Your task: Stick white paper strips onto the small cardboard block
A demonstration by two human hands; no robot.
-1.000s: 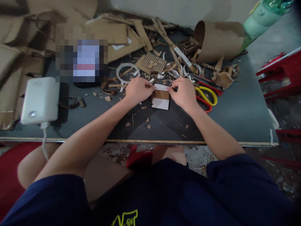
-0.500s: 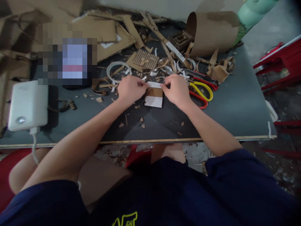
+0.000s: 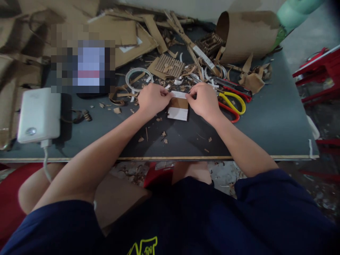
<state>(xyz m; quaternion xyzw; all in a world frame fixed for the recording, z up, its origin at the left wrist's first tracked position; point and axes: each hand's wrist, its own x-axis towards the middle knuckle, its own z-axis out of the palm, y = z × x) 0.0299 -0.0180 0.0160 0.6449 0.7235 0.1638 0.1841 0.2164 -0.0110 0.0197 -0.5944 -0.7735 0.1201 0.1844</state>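
Since the earlier frames your hands have hardly shifted: they are still meeting over the same small cardboard piece [image 3: 178, 108], and only the view has drifted slightly sideways. Your left hand [image 3: 152, 99] is pinching the left end of a white strip [image 3: 179, 94] that is lying along the far edge of the piece, fingers drawn together on it. Your right hand [image 3: 204, 101] is pinching the right end of the same strip in the same way. The cardboard piece is resting flat on the dark table [image 3: 265, 124], near its middle, between your two hands; a second white band is showing along its near edge.

Just right of your right hand, yellow-handled scissors [image 3: 233, 101] and red-handled scissors [image 3: 230, 114] are lying side by side, touching. Beyond the hands, cardboard scraps [image 3: 170, 65], a white ring of tape backing [image 3: 138, 76] and a rolled cardboard sheet [image 3: 247, 33] are crowding the far side of the table. At the left edge a white power bank [image 3: 39, 115] is lying with its cable hanging over the front. A pixelated patch is covering something beside it.

No writing on the table is readable; on your dark shirt, yellow lettering [image 3: 143, 246] is being cut off by the bottom edge and cannot be made out.
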